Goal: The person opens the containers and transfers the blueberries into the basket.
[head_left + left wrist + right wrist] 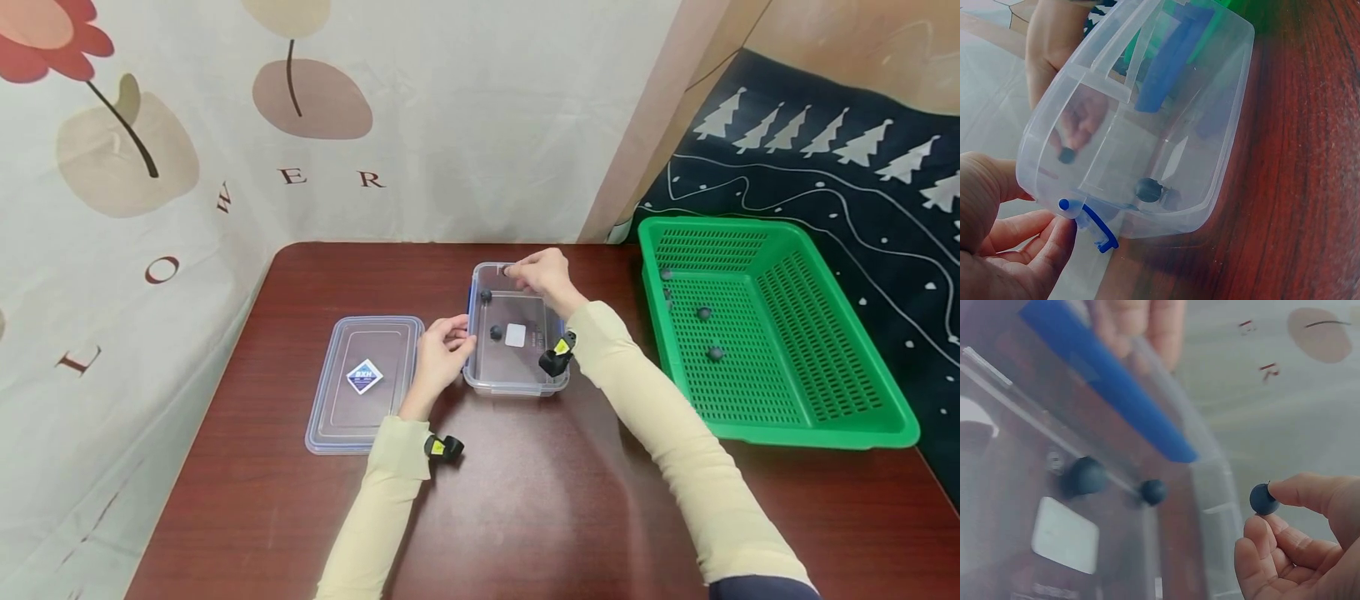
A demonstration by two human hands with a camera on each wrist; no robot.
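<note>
In the head view, a clear plastic food container [516, 377] lies on the table with two blueberries [496, 332] inside. My right hand [542, 273] is over its far end and pinches another blueberry [1264, 499] between thumb and fingertips, at the rim in the right wrist view. My left hand [442, 354] is at the container's left side. Its thumb and fingertips touch the outside by the rim, close to a blue latch [1102, 228] that hangs down. To the left lies the clear lid [352, 417] with a blue and white sticker, partly beside my left wrist.
A green plastic basket [862, 421] stands at the right with several blueberries [716, 353] in its left part. A patterned cloth [480, 167] hangs behind the brown table [510, 500]. A dark cloth with trees [817, 183] is behind the basket.
</note>
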